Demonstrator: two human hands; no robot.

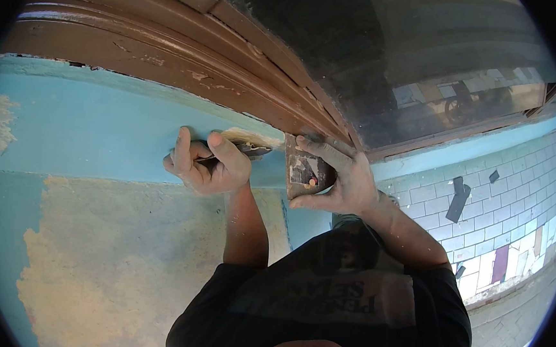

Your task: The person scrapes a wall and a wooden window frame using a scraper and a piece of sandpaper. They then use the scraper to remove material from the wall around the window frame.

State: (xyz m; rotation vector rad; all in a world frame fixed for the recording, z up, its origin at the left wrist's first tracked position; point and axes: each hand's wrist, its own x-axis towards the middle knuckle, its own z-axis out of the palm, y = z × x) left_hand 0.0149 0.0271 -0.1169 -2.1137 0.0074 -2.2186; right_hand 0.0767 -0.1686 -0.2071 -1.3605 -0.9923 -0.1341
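Observation:
My left hand point(217, 166) is curled around a dark, flat-bladed tool point(254, 149), palm turned up. The blade's end lies near a beige patch point(245, 134) on the light blue wall point(114, 123), just under the brown frame. To the right, my right hand point(348, 178) grips a small dark rectangular plate point(301, 168) by its edges, fingers along the top and thumb at the lower edge. Pale smears and a small orange-brown lump show on the plate. The tool's blade and the plate are a short gap apart.
A brown frame point(164, 43) with chipped paint runs above the wall, beside a dark reflective pane point(339, 42). A large beige patch point(124, 246) covers the lower wall. At right is tiled paving point(495, 201) with dark scraps point(458, 199) on it.

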